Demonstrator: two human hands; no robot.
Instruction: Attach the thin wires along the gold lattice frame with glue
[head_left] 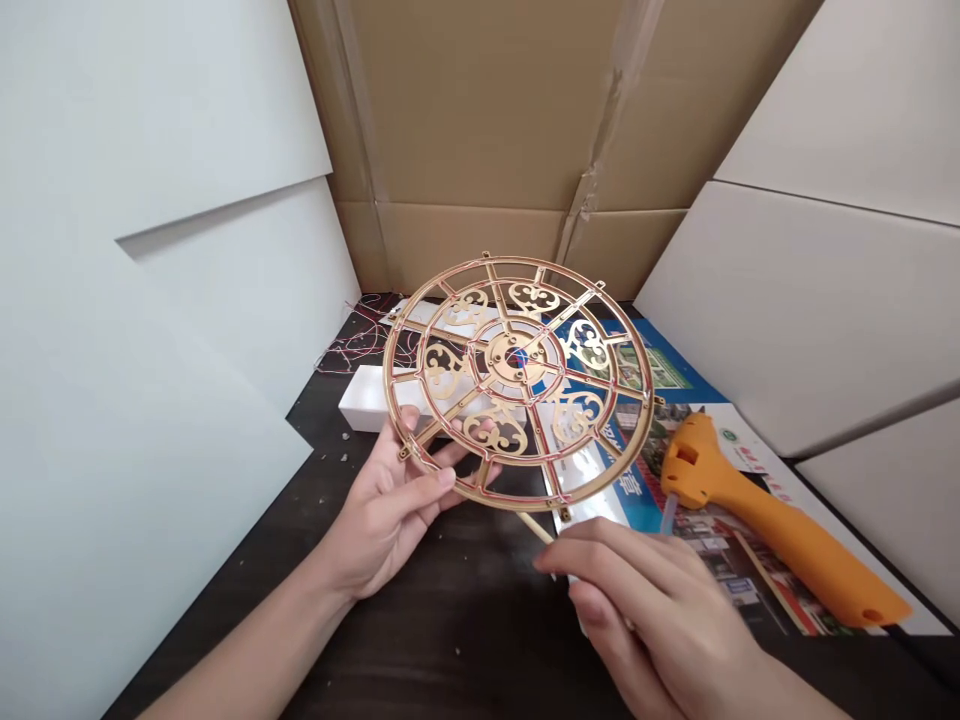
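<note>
A round, gold-coloured openwork wheel frame (pixel 508 367) with scroll ornaments is held up in the middle of the view. Thin red wires run along its rings and spokes, and a blue bit shows at its hub. My left hand (pixel 397 500) grips its lower left rim, thumb in front and fingers behind. Just below the rim, my right hand (pixel 645 600) is closed around a thin, pale wooden stick (pixel 536 528). The stick's upper end reaches the wheel's bottom edge; whether it touches the rim I cannot tell.
An orange hot glue gun (pixel 780 520) lies at right on printed sheets (pixel 739 435). Behind the wheel are a white box (pixel 364 400) and tangled thin wires (pixel 352 350) on the dark table (pixel 420 640). White panels (pixel 240 300) and cardboard (pixel 480 120) enclose the space.
</note>
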